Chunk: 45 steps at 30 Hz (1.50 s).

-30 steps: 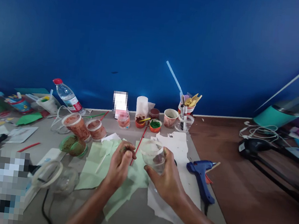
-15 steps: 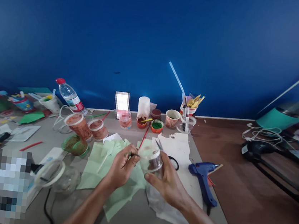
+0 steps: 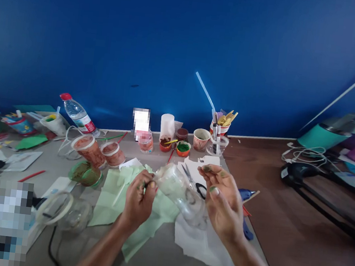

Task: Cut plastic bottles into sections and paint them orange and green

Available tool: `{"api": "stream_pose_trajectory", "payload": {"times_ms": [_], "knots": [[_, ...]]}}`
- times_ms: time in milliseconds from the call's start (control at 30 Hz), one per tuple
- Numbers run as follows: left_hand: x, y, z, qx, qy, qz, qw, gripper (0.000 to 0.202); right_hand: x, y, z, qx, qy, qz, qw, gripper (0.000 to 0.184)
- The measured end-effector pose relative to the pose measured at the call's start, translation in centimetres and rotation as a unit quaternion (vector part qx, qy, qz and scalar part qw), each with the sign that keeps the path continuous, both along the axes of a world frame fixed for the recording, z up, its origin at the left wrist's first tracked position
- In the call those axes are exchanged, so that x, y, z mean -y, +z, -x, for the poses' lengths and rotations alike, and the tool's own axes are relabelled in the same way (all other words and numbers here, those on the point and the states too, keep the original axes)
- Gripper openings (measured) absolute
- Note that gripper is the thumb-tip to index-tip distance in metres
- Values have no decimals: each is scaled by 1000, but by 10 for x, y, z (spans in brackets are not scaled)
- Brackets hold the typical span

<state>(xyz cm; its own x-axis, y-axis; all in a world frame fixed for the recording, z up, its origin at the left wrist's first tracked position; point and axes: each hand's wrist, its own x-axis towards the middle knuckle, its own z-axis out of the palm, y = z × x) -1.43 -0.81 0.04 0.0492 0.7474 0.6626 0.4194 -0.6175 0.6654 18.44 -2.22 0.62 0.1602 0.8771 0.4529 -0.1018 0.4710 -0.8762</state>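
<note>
My left hand (image 3: 140, 195) is closed in a pinch on one end of a clear plastic piece (image 3: 174, 184). The piece is bottle-like and blurred, slanting down to the right between my hands, with a round ring mark near its lower end. My right hand (image 3: 224, 202) is open beside it, fingers apart and palm turned inward; green stains show on the fingertips of both hands. Below lie light green paper sheets (image 3: 109, 198) and a white sheet (image 3: 202, 249). Scissors (image 3: 188, 175) with black handles rest behind the plastic.
A blue glue gun (image 3: 247, 230) lies partly behind my right hand. Paint pots (image 3: 183, 148), a paper cup (image 3: 201, 140) and a cup of brushes (image 3: 225, 125) line the wall. Brown-stained tubs (image 3: 87, 148), a water bottle (image 3: 81, 115) and a clear jar (image 3: 77, 213) stand left.
My right hand has let go of the clear plastic piece, opened and moved right. The piece now hangs from my left hand, which stays pinched. The view has shifted slightly.
</note>
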Motion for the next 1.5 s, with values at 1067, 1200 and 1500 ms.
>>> {"api": "stream_pose_trajectory", "payload": {"times_ms": [1067,1200,1500], "knots": [[25,6,-16,149,-158,159,963,26,10,11,22,-92,263,267,923,68],[27,6,-16,205,-164,194,945,29,10,5,23,-140,289,250,913,67],[14,21,-1,333,-145,159,918,31,-7,3,-11,-188,199,213,938,55]]}}
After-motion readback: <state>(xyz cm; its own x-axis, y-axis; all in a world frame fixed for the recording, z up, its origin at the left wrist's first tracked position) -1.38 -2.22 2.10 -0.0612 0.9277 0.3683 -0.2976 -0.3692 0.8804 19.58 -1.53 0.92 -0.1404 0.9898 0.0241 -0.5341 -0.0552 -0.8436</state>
